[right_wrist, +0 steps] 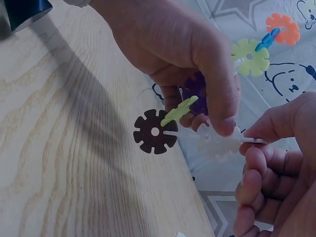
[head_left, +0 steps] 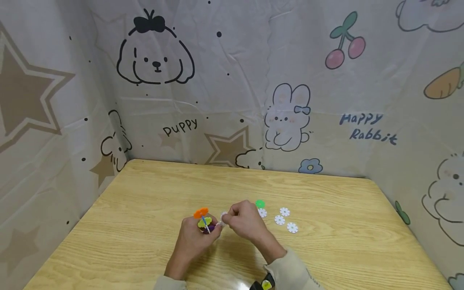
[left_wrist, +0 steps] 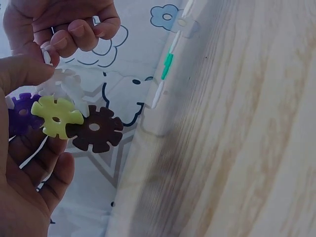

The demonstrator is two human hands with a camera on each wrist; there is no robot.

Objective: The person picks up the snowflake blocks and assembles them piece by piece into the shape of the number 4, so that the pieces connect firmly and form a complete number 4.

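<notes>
My left hand (head_left: 193, 237) grips a joined chain of notched plastic discs. Near its thumb in the right wrist view are a purple disc (right_wrist: 192, 91), a white disc (right_wrist: 217, 143) and a dark brown disc (right_wrist: 155, 132). A yellow-green disc (right_wrist: 179, 111) stands edge-on in the brown one. Farther along the chain come another yellow-green disc (right_wrist: 250, 57), a blue disc (right_wrist: 268, 39) and an orange disc (right_wrist: 283, 28). My right hand (head_left: 246, 221) pinches a thin white disc (right_wrist: 254, 140), seen edge-on against the left-held white disc. Fingers partly hide where they meet.
On the wooden table (head_left: 145, 193), several loose white discs (head_left: 279, 220) and a green disc (head_left: 259, 204) lie beyond and to the right of my right hand. A dark object with a yellow patch (head_left: 266, 284) shows by the right sleeve. Printed curtains (head_left: 232, 80) stand behind the table.
</notes>
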